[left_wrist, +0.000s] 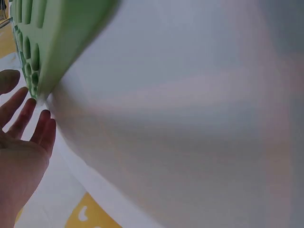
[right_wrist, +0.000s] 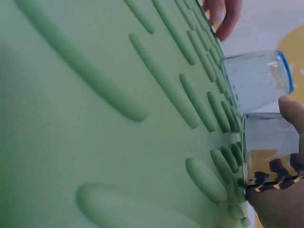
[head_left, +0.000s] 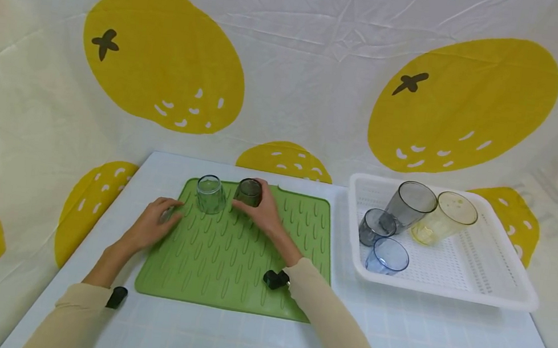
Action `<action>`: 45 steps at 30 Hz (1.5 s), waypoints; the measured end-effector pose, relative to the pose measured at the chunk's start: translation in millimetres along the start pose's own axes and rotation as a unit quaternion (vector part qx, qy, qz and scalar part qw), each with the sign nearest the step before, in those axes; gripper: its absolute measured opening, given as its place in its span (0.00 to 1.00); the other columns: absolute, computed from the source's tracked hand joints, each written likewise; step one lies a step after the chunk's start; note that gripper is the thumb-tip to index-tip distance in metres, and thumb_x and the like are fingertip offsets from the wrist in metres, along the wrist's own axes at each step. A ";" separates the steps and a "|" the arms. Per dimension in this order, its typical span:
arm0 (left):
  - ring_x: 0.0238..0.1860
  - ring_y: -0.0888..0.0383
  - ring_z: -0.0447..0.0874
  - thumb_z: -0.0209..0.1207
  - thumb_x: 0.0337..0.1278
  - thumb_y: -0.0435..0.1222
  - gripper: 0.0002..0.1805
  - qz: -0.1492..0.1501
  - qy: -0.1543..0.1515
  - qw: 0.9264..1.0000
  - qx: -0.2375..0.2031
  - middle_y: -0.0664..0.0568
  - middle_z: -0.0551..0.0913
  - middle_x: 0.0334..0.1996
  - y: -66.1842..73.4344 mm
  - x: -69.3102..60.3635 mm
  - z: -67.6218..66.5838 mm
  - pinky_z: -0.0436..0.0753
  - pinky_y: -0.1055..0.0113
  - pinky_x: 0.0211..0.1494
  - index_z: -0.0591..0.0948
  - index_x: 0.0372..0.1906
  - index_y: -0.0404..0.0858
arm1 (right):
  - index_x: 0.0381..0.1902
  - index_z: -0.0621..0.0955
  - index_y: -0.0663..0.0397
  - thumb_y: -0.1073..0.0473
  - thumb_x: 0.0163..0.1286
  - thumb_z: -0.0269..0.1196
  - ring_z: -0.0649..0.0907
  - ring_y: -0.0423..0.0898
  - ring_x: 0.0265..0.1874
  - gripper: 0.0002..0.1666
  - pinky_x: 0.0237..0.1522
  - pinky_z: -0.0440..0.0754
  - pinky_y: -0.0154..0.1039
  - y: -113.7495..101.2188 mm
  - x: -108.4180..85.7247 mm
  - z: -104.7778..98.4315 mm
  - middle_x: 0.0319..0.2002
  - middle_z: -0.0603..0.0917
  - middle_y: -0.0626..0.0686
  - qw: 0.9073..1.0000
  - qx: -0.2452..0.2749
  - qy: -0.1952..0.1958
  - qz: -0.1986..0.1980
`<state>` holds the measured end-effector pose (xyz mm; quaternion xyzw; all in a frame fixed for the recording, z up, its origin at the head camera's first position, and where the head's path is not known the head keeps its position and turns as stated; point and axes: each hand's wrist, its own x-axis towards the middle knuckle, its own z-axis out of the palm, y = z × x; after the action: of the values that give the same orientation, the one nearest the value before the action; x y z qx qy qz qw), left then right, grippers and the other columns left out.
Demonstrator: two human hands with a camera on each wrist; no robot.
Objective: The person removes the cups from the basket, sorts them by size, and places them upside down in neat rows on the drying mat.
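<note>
big one first: a backdrop cloth [head_left: 309, 85] with yellow fruit fills the back, and below it runs the pale checked tabletop [head_left: 178, 335]. on that, the green ribbed drying mat [head_left: 217, 264], and just to its right the white plastic basket [head_left: 425, 293]. now the hands! left hand [head_left: 153, 226] is at the mat's left edge, fingers loosely spread, nothing held. right hand [head_left: 267, 210] has thumb and fingers wrapped round a dark tumbler [head_left: 247, 192] near the mat's far edge. over in the basket, the tall grey glass [head_left: 409, 206] and tall yellow glass [head_left: 444, 219] lean together, with the short blue glass [head_left: 387, 258] and short grey glass [head_left: 375, 228] nearer the mat. next to the gripped one, a clear tumbler [head_left: 211, 196], seemingly mouth down. and that little dark number? light, i'd judge, rigid, slick-walled, and chippable if knocked against its neighbour; best held round the side wall, thumb opposite fingers, firm without squeezing, clear of the rim.
</note>
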<state>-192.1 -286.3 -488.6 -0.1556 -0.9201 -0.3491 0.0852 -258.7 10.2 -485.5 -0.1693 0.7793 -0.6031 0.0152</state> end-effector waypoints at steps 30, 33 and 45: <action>0.69 0.26 0.59 0.54 0.74 0.25 0.23 0.038 -0.086 0.994 -0.056 0.24 0.63 0.66 -18.0 -1.4 1.7 0.59 0.27 0.69 0.69 0.69 0.21 | 0.78 0.57 0.60 0.60 0.62 0.76 0.73 0.56 0.67 0.55 0.67 0.73 0.50 -3.2 -9.1 -10.6 0.69 0.70 0.62 0.997 -0.033 -0.062 0.013; 0.69 0.26 0.59 0.54 0.74 0.25 0.23 0.045 -0.087 0.994 -0.056 0.24 0.64 0.66 -18.6 0.3 2.0 0.60 0.27 0.68 0.69 0.69 0.21 | 0.79 0.56 0.60 0.59 0.63 0.76 0.70 0.58 0.70 0.56 0.70 0.71 0.52 -5.2 -14.4 -16.8 0.71 0.67 0.63 0.996 -0.050 -0.070 0.025; 0.70 0.26 0.57 0.53 0.76 0.27 0.24 0.025 -0.096 0.993 -0.057 0.24 0.61 0.67 -20.6 -1.0 2.3 0.59 0.27 0.68 0.67 0.71 0.22 | 0.80 0.53 0.67 0.58 0.67 0.73 0.67 0.64 0.73 0.56 0.70 0.70 0.56 -19.5 -36.3 -37.7 0.77 0.60 0.67 0.989 -0.076 -0.115 0.048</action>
<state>-198.4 -299.6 -503.3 -0.2161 -0.8986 -0.3818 -0.0038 -228.3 51.4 -463.3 -0.2009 0.8231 -0.5173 0.1207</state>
